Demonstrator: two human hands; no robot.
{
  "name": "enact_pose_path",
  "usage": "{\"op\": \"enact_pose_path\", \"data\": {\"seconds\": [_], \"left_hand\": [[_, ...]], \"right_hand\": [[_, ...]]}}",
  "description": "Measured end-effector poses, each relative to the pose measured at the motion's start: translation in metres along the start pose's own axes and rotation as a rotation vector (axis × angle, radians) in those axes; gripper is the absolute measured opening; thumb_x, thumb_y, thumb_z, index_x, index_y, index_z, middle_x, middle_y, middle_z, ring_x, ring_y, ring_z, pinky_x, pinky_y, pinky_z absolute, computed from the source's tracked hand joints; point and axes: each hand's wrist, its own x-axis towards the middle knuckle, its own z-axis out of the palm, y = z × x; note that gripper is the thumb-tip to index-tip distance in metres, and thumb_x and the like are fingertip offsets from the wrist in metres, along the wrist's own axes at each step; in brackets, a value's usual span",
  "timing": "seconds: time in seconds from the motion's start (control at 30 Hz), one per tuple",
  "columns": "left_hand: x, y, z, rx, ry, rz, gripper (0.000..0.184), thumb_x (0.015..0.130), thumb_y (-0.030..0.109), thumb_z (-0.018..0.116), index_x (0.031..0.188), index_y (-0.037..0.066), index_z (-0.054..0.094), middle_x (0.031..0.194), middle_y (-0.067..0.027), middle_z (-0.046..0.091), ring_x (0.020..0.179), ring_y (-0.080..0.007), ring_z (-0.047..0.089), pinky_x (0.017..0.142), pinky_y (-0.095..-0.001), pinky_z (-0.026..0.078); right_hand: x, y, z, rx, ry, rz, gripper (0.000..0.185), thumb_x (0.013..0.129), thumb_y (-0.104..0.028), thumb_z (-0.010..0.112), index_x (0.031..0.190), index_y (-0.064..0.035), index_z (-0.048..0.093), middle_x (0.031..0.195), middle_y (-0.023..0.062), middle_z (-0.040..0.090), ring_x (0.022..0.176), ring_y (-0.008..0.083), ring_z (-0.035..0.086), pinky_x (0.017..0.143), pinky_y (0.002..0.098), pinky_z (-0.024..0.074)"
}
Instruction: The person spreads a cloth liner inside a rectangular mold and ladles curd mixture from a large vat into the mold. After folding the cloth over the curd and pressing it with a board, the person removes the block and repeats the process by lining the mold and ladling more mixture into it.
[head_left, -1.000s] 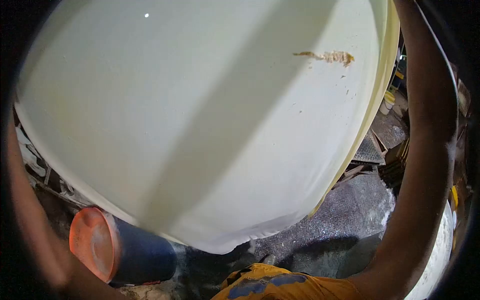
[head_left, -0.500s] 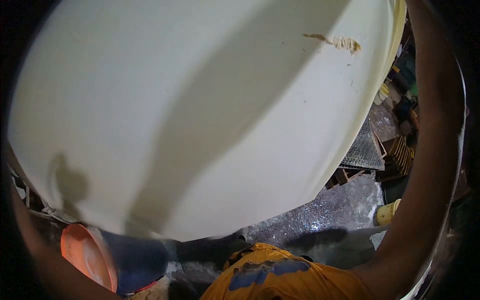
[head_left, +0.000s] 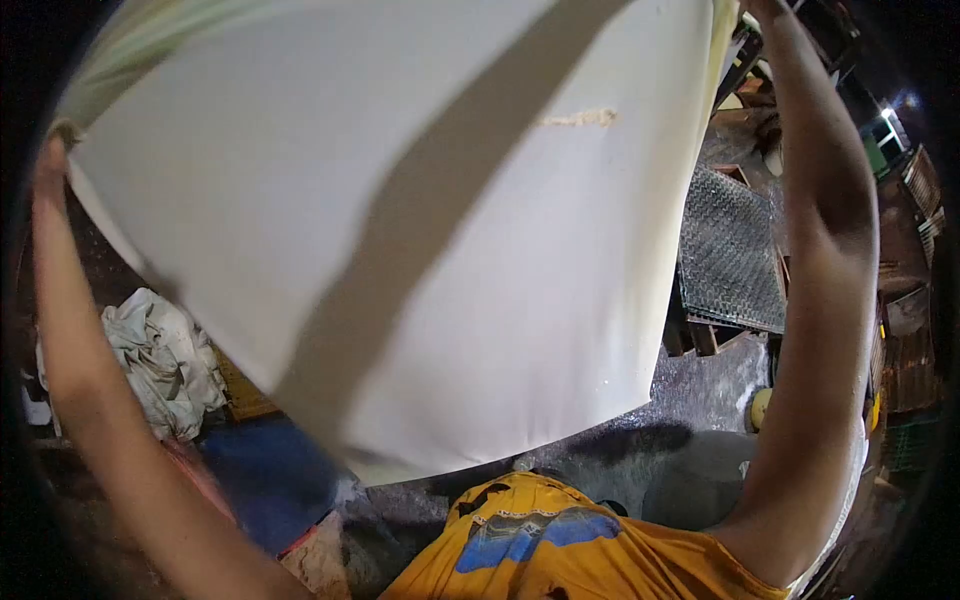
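A large, pale cream-white cloth hangs stretched out in front of me, with a broad dark shadow falling across it. A rough tan streak marks its upper right. At the far left, my left hand is closed on the cloth's left edge, its fingers partly lost in the dark rim of the view. My right hand is at the cloth's upper right edge, cut off by the top of the frame. It appears closed on that edge, though most of its fingers are hidden.
Dark woven mesh panels are stacked on the wet floor to the right. Crumpled whitish cloth lies at the left, near a blue surface. A yellow container stands by my right arm.
The cloth has moved up and narrowed, its left edge now slanting inward. My left hand has come into view on that edge. The tan streak has shifted left and slightly down.
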Motion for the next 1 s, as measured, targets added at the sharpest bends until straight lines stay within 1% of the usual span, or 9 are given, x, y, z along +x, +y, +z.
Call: {"op": "enact_pose_path", "data": {"seconds": [0.43,0.5,0.57,0.63,0.77,0.87,0.9,0.97,1.0], "left_hand": [[-0.199,-0.236,0.044,0.349,-0.360,-0.481,0.027,0.081,-0.001,0.054,0.107,-0.002,0.058,0.094,-0.0113,0.061,0.079,-0.0198,0.059,0.064,-0.0350,0.049],[-0.204,-0.307,0.028,0.730,-0.643,-0.766,0.019,0.077,0.003,0.060,0.096,0.001,0.061,0.080,-0.0086,0.060,0.063,-0.0167,0.056,0.052,-0.0354,0.045],[-0.240,-0.337,0.023,0.802,-0.680,-1.243,0.009,0.076,0.008,0.062,0.084,0.003,0.063,0.071,-0.0071,0.059,0.053,-0.0163,0.054,0.045,-0.0380,0.043],[-0.272,-0.341,0.022,1.109,-0.758,-1.182,0.006,0.079,0.007,0.058,0.077,0.004,0.063,0.073,-0.0066,0.059,0.054,-0.0179,0.055,0.046,-0.0385,0.045],[-0.282,-0.364,0.034,0.949,-0.160,-0.854,0.016,0.083,0.014,0.058,0.090,0.002,0.067,0.077,-0.0104,0.065,0.067,-0.0249,0.064,0.060,-0.0419,0.052],[-0.315,-0.319,0.079,1.093,-0.520,0.129,0.024,0.081,0.016,0.062,0.100,0.002,0.066,0.086,-0.0133,0.068,0.076,-0.0280,0.066,0.073,-0.0398,0.052],[-0.347,-0.296,0.107,0.826,-0.591,-0.001,0.027,0.080,0.014,0.063,0.105,0.003,0.065,0.098,-0.0140,0.068,0.086,-0.0281,0.066,0.082,-0.0371,0.049],[-0.445,-0.214,0.154,0.481,-0.875,0.211,0.026,0.077,0.009,0.066,0.103,0.005,0.065,0.106,-0.0125,0.065,0.102,-0.0262,0.060,0.091,-0.0376,0.045],[-0.499,-0.180,0.172,0.382,-1.019,-0.069,0.031,0.072,0.006,0.070,0.102,0.005,0.065,0.106,-0.0131,0.064,0.105,-0.0285,0.057,0.096,-0.0394,0.042]], "right_hand": [[-0.113,0.274,0.035,-0.291,-0.038,0.385,0.061,0.087,-0.051,0.059,0.130,-0.0123,0.043,0.123,0.0117,0.049,0.117,0.0328,0.047,0.087,0.0588,0.0463],[-0.123,0.317,0.037,-0.487,0.014,0.530,0.057,0.079,-0.020,0.065,0.129,-0.0082,0.040,0.125,0.0166,0.047,0.115,0.0365,0.048,0.085,0.0611,0.0483],[-0.155,0.346,0.042,-0.572,0.013,0.762,0.060,0.078,-0.021,0.065,0.131,-0.0099,0.038,0.126,0.0158,0.046,0.115,0.0373,0.047,0.085,0.0631,0.0470],[-0.191,0.372,0.036,-0.477,-0.004,0.945,0.064,0.076,-0.018,0.065,0.133,-0.0091,0.037,0.129,0.0169,0.044,0.117,0.0356,0.047,0.087,0.0627,0.0467],[-0.293,0.372,0.022,-0.829,-0.131,1.007,0.048,0.082,-0.012,0.059,0.128,-0.0062,0.050,0.120,0.0143,0.055,0.115,0.0267,0.051,0.090,0.0432,0.0478],[-0.412,0.400,-0.020,-0.761,-0.387,0.634,0.043,0.084,-0.013,0.059,0.126,-0.0035,0.055,0.114,0.0107,0.062,0.107,0.0181,0.056,0.093,0.0310,0.0443],[-0.433,0.342,0.029,-0.455,-0.211,0.983,0.034,0.082,-0.017,0.061,0.111,0.0005,0.062,0.104,0.0123,0.064,0.093,0.0198,0.061,0.086,0.0302,0.0470],[-0.494,0.353,0.028,-0.334,-0.133,0.827,0.031,0.085,-0.019,0.059,0.107,0.0012,0.063,0.098,0.0090,0.065,0.091,0.0168,0.060,0.082,0.0300,0.0474],[-0.512,0.358,0.027,-0.258,-0.081,0.804,0.029,0.086,-0.020,0.058,0.105,0.0013,0.063,0.095,0.0075,0.065,0.090,0.0156,0.059,0.080,0.0300,0.0476]]}}
